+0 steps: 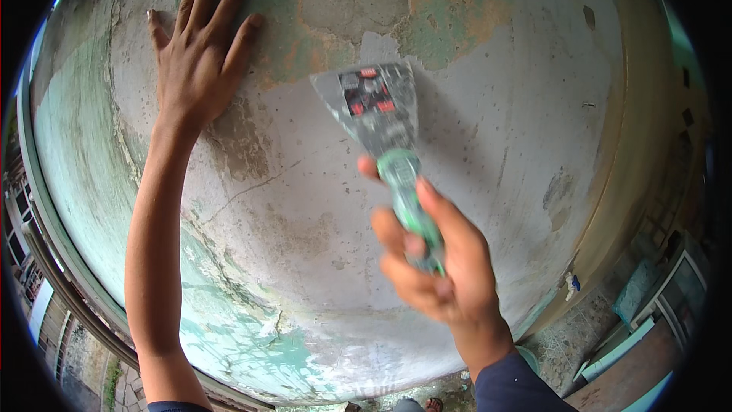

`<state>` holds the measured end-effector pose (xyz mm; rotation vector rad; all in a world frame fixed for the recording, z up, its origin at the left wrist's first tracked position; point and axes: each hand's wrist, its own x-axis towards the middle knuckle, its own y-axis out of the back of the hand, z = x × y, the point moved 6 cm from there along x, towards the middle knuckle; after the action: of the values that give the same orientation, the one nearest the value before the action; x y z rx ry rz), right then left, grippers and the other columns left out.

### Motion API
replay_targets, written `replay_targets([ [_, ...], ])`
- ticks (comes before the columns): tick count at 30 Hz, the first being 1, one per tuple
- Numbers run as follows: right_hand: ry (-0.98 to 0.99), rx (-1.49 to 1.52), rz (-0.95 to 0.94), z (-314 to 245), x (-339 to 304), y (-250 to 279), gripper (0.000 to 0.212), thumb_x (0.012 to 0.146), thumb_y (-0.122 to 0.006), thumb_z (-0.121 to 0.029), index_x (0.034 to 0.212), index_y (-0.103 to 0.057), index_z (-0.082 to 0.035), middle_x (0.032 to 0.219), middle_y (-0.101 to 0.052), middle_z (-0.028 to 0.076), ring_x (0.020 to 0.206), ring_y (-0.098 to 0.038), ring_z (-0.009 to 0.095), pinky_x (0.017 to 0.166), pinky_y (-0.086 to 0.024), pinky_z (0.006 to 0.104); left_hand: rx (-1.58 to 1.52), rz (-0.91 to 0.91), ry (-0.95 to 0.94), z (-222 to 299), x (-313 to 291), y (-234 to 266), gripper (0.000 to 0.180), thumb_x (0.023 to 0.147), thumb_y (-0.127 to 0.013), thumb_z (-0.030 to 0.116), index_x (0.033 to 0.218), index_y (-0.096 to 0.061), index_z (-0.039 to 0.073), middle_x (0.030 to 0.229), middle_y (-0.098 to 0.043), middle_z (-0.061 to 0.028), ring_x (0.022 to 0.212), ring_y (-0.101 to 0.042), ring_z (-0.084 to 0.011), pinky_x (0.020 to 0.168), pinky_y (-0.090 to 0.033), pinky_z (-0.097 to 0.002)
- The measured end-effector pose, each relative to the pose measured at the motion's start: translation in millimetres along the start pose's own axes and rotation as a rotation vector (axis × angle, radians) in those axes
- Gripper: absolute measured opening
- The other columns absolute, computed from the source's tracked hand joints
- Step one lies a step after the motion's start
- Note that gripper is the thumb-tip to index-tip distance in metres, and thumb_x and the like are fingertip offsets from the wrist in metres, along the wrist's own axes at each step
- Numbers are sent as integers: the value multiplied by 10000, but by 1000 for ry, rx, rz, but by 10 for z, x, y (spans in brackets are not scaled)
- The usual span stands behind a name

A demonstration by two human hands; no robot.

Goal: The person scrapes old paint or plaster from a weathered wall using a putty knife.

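Observation:
In my right hand (446, 252) is a putty knife (393, 126) with a green handle, its fingers wrapped round the grip. The broad metal blade points up the wall, smeared with pale residue and bearing a dark and red label. Slight blur runs over this hand and the handle. Whether the blade edge touches the wall I cannot tell. My left hand (200, 49) lies spread against the upper left of the wall (320, 183), holding nothing. That wall has peeling green paint, a bared pale grey layer and rough brownish patches.
A wall corner and a tan surface (637, 130) lie at the right. Below them, framed panels (679, 290) lean near a pale bag (634, 291). A metal rail (65, 282) curves along the left. A sandalled foot (434, 404) shows at the bottom.

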<state>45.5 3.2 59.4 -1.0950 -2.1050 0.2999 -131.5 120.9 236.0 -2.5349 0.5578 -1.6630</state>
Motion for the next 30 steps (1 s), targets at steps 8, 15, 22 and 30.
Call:
replay_targets([
  [8,15,-23,-4,-17,-60,-88,483,1058,-326,-397,1443,-343,-106,796,-433,1,438,-308,29,325,-243,183,-6,16,-1,5,39,-6,527,995,-264,501,1502,-330,373,1595,-269,25,1486,-199,-201,1168,40,-625],
  [15,3,5,-27,-10,-80,-175,457,1057,-337,-394,1417,-372,-114,815,-444,3,456,-322,37,344,-248,185,19,-26,45,-12,-2,2,529,994,-267,506,1504,-322,377,1596,-266,26,1488,-193,-201,1166,33,-629],
  [22,11,29,0,-41,92,-167,466,1060,-312,-397,1431,-343,-116,794,-430,1,435,-313,36,307,-239,180,5,-20,23,-21,12,-6,529,995,-260,511,1505,-316,381,1601,-252,35,1488,-190,-200,1164,36,-634],
  [30,42,-52,45,-72,90,-86,458,1057,-323,-403,1414,-360,-117,779,-423,-5,432,-307,31,316,-218,178,-19,13,11,5,20,-32,536,992,-248,525,1503,-319,382,1601,-251,34,1487,-192,-202,1164,43,-634],
])
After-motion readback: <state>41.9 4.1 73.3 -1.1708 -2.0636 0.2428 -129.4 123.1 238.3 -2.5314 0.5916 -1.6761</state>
